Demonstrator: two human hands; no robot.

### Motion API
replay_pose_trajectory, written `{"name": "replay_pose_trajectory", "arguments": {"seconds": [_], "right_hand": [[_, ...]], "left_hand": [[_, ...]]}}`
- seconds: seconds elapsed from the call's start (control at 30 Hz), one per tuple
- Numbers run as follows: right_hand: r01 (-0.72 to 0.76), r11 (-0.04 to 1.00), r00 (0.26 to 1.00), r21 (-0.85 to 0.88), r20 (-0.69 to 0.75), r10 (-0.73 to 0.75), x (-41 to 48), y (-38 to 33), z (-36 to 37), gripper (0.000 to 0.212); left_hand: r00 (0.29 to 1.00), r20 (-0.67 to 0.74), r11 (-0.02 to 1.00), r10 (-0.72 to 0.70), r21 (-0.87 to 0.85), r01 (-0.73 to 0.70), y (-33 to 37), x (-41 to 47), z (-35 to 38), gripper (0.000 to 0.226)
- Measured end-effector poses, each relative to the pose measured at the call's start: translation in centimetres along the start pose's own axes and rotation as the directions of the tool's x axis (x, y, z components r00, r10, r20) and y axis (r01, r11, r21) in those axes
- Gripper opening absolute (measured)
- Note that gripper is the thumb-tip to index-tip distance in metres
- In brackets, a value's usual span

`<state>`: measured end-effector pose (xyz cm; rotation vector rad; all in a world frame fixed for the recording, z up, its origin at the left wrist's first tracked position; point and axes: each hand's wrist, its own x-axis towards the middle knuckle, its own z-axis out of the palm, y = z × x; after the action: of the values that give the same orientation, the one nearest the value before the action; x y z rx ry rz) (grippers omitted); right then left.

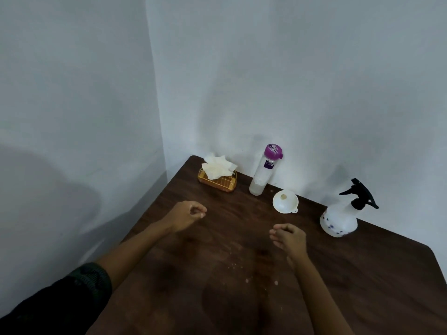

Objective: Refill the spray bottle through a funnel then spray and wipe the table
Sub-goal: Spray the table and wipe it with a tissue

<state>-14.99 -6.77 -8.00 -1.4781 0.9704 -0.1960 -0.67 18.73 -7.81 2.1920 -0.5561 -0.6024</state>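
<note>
A white spray bottle (338, 220) with a black trigger head stands at the right, near the wall. A white funnel (285, 201) lies wide side up on the dark wooden table (362, 274), left of the bottle. Behind the funnel stands a tall clear bottle (264, 172) with a purple cap. My left hand (187, 215) hovers over the table's left part, fingers loosely curled, holding nothing. My right hand (289, 238) hovers below the funnel, fingers curled in, empty too.
A golden wire holder (217, 182) with white tissues (219, 166) sits in the far left corner. Pale walls (290, 81) close off the table's far and left sides. Small white specks and dark damp patches (242, 281) mark the near table surface.
</note>
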Motion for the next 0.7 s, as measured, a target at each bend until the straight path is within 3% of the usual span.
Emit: {"name": "replay_pose_trajectory", "arguments": {"seconds": [0.17,0.3,0.37,0.53,0.7], "right_hand": [[0.052,0.994,0.991,-0.092,0.128,-0.04,2.2,-3.8,7.5,0.01],[0.046,0.998,0.994,-0.032,0.103,-0.042,5.5,-6.8,12.8,0.006],[-0.017,0.999,0.997,0.03,0.073,0.015,6.9,-7.6,14.9,0.019],[-0.176,0.973,0.984,0.151,-0.007,0.179,8.6,-8.1,18.3,0.038],[-0.182,0.951,0.977,0.251,-0.06,0.203,9.0,-8.2,19.9,0.015]], "left_hand": [[0.992,-0.121,0.999,0.033,-0.018,-0.035,0.2,5.0,-2.8,0.028],[0.945,-0.31,0.995,0.102,0.04,-0.094,0.7,10.2,-4.9,0.032],[0.932,-0.317,0.979,0.178,0.156,-0.134,1.1,12.2,-5.6,0.035],[0.962,0.041,0.779,0.27,0.578,-0.243,2.2,15.1,-5.9,0.054],[0.954,0.186,0.596,0.236,0.747,-0.293,2.2,17.3,-6.3,0.052]]}}
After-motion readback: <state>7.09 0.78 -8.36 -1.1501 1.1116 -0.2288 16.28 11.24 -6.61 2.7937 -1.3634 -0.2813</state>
